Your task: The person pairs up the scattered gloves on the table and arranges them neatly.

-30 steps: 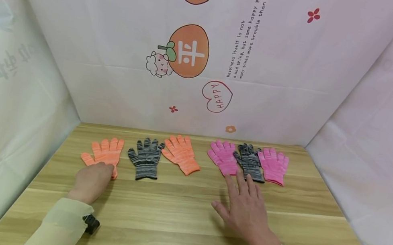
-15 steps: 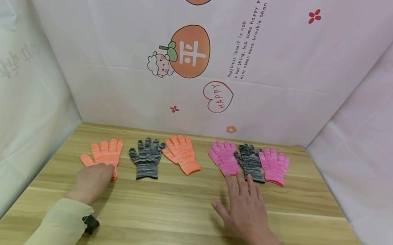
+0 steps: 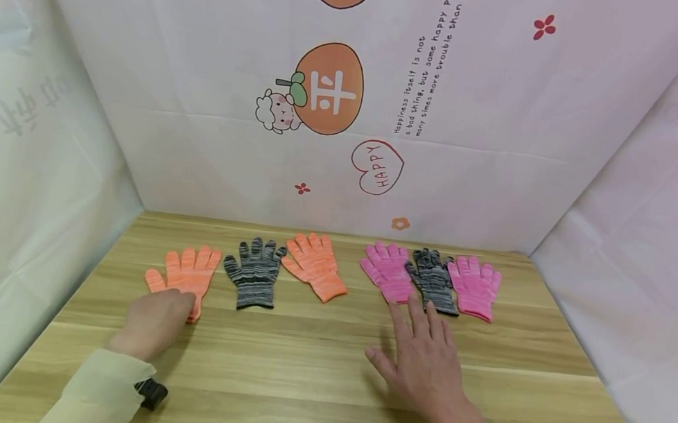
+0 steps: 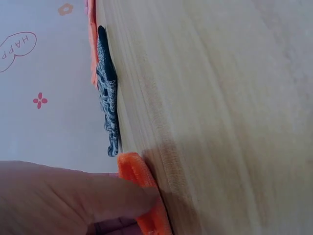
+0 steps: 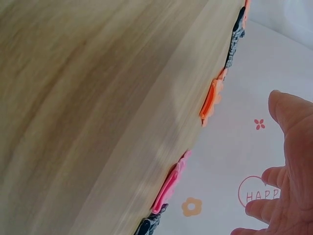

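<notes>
My left hand pinches the cuff of the leftmost orange knit glove; in the left wrist view the thumb lies over the orange cuff. That glove's fingers point toward the back wall. Right of it lie a grey-black striped glove and a second orange glove. My right hand is spread with fingers extended, its fingertips just in front of a pink glove and another grey-black glove. A second pink glove overlaps the edge of that grey-black one.
The gloves lie in a row along the back of a wood-grain table. White printed sheeting rises behind it, and white sheets hang at both sides. A black strap sits at the left sleeve.
My left hand has drawn the leftmost orange glove slightly toward me and to the right. The right hand stays where it was, and the other gloves have not moved.
</notes>
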`<state>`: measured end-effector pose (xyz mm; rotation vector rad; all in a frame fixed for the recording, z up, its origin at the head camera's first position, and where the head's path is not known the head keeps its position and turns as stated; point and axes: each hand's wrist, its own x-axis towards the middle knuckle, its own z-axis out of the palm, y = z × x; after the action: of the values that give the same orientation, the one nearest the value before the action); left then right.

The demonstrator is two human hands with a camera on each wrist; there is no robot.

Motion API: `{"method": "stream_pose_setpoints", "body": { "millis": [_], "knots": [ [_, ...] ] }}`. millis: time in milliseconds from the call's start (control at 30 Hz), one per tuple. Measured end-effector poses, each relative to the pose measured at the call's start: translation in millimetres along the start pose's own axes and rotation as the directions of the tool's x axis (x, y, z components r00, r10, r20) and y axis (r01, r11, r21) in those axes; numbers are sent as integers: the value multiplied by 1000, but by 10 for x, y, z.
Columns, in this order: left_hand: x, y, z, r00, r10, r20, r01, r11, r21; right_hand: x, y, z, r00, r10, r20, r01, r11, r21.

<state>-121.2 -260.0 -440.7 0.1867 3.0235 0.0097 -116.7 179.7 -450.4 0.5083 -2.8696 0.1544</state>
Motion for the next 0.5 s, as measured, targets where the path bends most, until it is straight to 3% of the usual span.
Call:
{"method": "stream_pose_setpoints", "body": {
  "millis": [200,333,500],
  "knots": [
    [6,-17,-11,998,-20,61,25,997,-72,-4,-2,10,1000,1,0,-1,1000,0],
    [16,-44,1,998,-18,52,24,994,-111,-4,-3,7,1000,2,3,-2,1000,0],
    [35,-90,-19,990,-118,78,127,984,-126,2,-12,3,1000,-1,3,1,1000,3]
  ]
}}
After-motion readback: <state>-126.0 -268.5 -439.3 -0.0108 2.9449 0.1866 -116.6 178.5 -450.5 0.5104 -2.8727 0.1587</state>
